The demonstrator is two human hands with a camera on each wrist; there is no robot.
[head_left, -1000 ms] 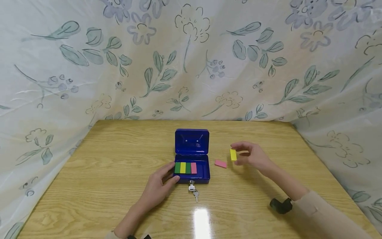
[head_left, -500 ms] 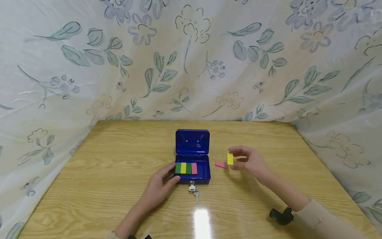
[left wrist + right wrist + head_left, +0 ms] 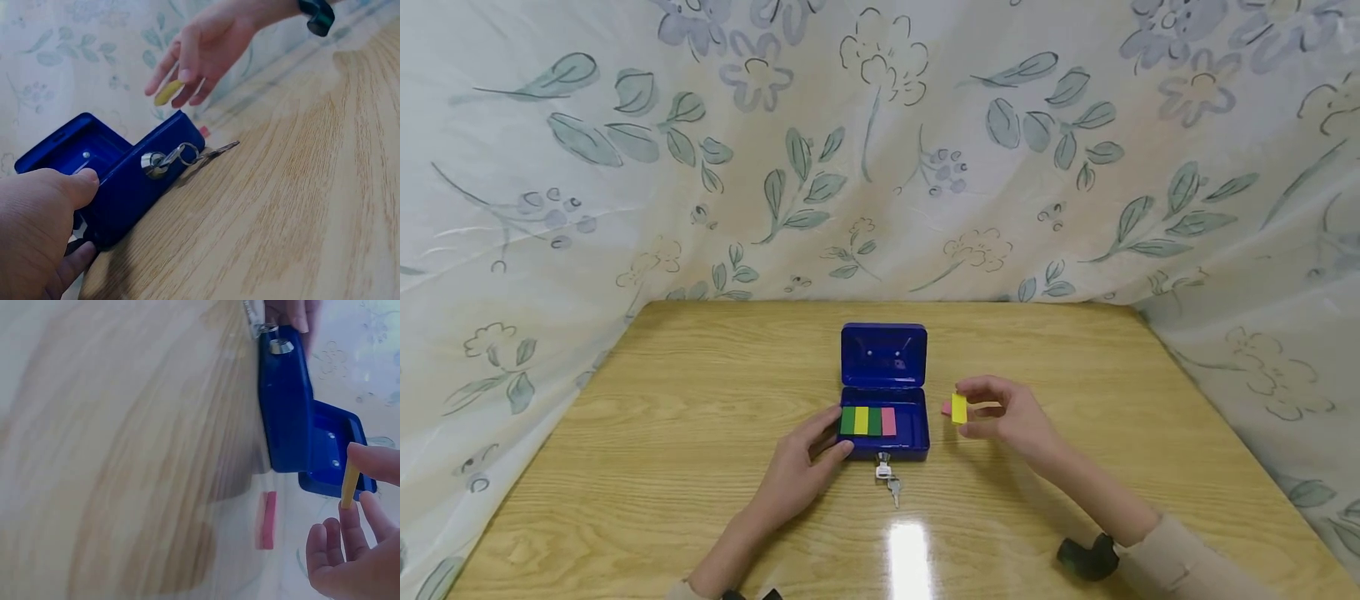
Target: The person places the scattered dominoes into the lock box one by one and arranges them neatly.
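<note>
A blue metal cash box (image 3: 914,417) stands with its lid (image 3: 883,356) raised. Green, yellow, green and pink blocks lie in a row in its left part, with bare floor to their right. My left hand (image 3: 801,467) holds the left end of the box, thumb at the front corner and fingers along the side. To the right of the box, my right hand (image 3: 1009,418) pinches a flat yellow block (image 3: 959,409) between thumb and fingertips, above the table. Below it a pink block (image 3: 269,520) lies on the table, partly covered in the head view.
From the lock (image 3: 152,164) on the box front hangs a ring with keys (image 3: 894,490), lying on the wooden table (image 3: 700,375). A floral cloth (image 3: 880,167) rises behind the table's far edge.
My right hand has moved left and slightly nearer with the yellow block, which now passes in front of the loose pink block. The left hand and the box stay put.
</note>
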